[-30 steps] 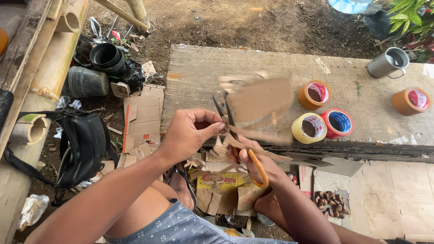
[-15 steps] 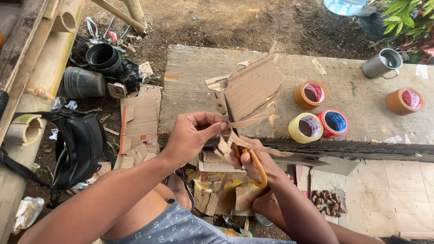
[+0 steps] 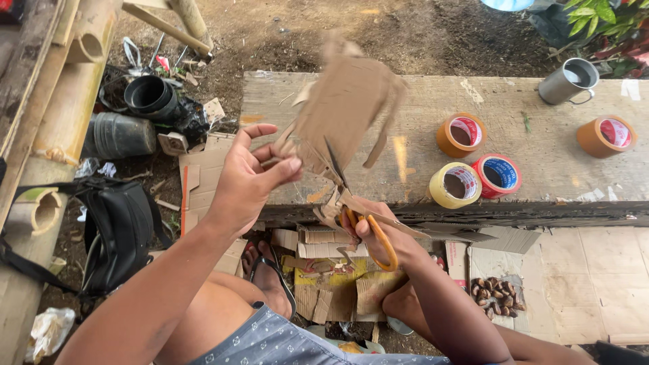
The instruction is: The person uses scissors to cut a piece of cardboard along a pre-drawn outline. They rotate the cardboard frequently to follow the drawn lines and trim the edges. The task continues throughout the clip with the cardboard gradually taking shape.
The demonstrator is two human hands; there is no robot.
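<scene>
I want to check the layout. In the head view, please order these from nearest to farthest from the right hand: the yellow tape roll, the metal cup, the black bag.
From the right hand:
1. Yellow tape roll, on the plank's near edge, just to its right.
2. Black bag, on the ground to the left.
3. Metal cup, at the plank's far right.

Brown cardboard point(image 3: 345, 108), orange-handled scissors point(image 3: 368, 233), yellow tape roll point(image 3: 455, 185), black bag point(image 3: 118, 233)

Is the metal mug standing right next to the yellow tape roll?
No, the metal mug stands far back at the bench's right, apart from the yellow tape roll near the front edge.
</scene>
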